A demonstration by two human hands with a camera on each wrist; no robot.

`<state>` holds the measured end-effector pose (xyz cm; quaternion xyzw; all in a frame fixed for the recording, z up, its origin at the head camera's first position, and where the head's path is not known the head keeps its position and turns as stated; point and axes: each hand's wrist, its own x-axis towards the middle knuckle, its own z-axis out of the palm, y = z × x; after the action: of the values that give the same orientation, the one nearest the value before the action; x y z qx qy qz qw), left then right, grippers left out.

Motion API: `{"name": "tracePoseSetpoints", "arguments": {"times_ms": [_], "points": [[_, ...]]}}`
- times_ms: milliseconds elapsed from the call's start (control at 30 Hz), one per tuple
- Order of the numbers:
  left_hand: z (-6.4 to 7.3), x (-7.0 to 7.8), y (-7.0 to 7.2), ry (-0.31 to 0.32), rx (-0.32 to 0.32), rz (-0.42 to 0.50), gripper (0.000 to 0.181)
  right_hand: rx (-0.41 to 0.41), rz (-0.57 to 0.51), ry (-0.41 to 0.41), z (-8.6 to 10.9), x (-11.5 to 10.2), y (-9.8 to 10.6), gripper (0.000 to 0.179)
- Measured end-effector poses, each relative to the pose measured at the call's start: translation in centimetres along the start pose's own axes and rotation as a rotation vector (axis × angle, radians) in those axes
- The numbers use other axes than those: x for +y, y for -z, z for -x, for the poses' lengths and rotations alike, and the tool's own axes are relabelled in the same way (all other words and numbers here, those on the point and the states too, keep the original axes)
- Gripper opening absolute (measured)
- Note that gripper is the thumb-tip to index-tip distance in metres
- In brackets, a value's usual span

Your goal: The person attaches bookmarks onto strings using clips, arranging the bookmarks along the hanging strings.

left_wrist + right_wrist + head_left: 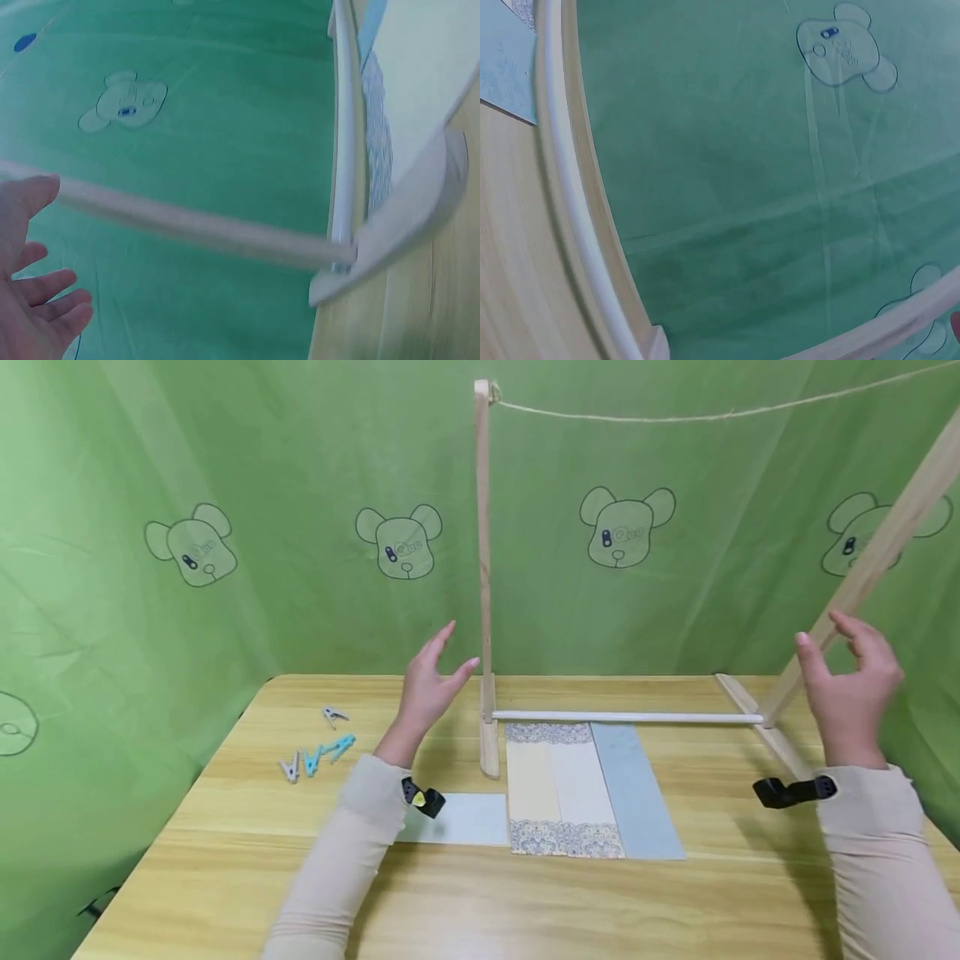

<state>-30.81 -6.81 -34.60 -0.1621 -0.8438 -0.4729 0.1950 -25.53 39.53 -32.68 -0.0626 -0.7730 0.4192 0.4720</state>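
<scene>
While a pale wooden frame [485, 635] with a white rod [630, 717] stands on the yellow wood-grain table [480, 910], the left hand [429, 687] hovers beside its left post [482, 485], grip spread wide, holding nothing. The right hand [858, 689], thumb and fingers apart, overlaps the right post [892, 535]; contact is unclear. Grey and turquoise clothespins [311, 762] lie leftward.

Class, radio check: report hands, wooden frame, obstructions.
Left hand, right hand: empty, raised beside tall pale wooden frame; contact unclear. Frame: standing. Flat rectangular pale blue and patterned sheets by its base; no apparent obstruction.
</scene>
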Motion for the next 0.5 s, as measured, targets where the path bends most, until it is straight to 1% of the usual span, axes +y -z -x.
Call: {"name": "tracePoseSetpoints", "arguments": {"times_ms": [133,267,333,400,500], "points": [[0.0,1.1,-1.6,-0.012,0.076,0.089,0.065,0.152,-0.088,-0.122,-0.3,0.3,-0.2,0.035],[-0.2,1.6,-3.0,-0.007,0.14,0.155,0.059,0.257,-0.188,-0.27,-0.8,-0.1,-0.4,0.033],[-0.3,1.7,-3.7,0.011,0.164,0.176,0.058,0.283,-0.245,-0.339,-1.1,-0.1,-0.5,0.034],[-0.5,1.7,-4.2,0.033,0.186,0.198,0.058,0.285,-0.293,-0.399,-1.3,0.2,-0.6,0.038],[-0.5,1.7,-4.9,0.069,0.214,0.219,0.057,0.281,-0.365,-0.46,-1.6,1.1,-0.9,0.045]]}}
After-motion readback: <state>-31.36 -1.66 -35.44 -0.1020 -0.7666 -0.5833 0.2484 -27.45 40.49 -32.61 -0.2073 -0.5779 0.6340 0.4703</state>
